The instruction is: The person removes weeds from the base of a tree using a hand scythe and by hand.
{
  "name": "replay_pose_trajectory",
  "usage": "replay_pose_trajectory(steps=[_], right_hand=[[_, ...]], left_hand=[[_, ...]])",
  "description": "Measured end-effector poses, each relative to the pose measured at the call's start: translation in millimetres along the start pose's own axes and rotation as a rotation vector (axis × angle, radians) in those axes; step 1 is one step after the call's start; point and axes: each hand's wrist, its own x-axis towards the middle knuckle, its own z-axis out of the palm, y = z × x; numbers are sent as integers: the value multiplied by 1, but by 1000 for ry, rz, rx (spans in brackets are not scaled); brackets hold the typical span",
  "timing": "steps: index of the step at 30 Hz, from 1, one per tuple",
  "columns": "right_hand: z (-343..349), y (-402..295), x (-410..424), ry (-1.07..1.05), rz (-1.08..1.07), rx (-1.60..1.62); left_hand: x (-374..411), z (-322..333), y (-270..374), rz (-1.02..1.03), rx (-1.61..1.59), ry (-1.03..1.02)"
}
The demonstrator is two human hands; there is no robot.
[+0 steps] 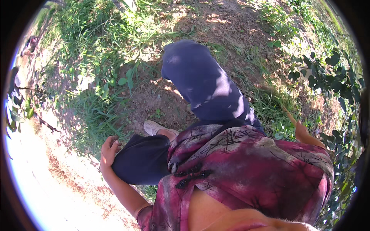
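Note:
My left hand (109, 150) hangs beside the dark trouser leg (141, 161) at the left, with loosely bent fingers and nothing in it. Whether it touches the cloth is hard to tell. At the right, my right hand (302, 132) grips a thin wooden handle (289, 115). The handle slants forward over the grass, and its far end blurs into the ground cover, so any tool head cannot be made out. Part of the right forearm is hidden by the patterned maroon shirt (245, 170).
My other trouser leg (202, 78) reaches forward with bent knee. A pale perforated clog (153, 127) stands on bare soil (162, 104). Weeds and grass (98, 115) grow at the left. Leafy branches (332, 75) hang at the right; a twig (43, 122) juts in at the far left.

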Motion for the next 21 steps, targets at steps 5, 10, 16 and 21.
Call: replay_pose_trajectory(steps=[5,10,16,21], right_hand=[[31,25,-9,108,81,164],[-38,-143,85,392,-217,570],[-157,-345,202,516,-463,840],[-247,-455,245,423,-600,1063]], left_hand=[[2,-2,-13,-24,-22,-27],[3,-7,-26,-60,-79,-20],[9,-3,-31,-112,-28,30],[2,-1,-32,-171,-12,57]])
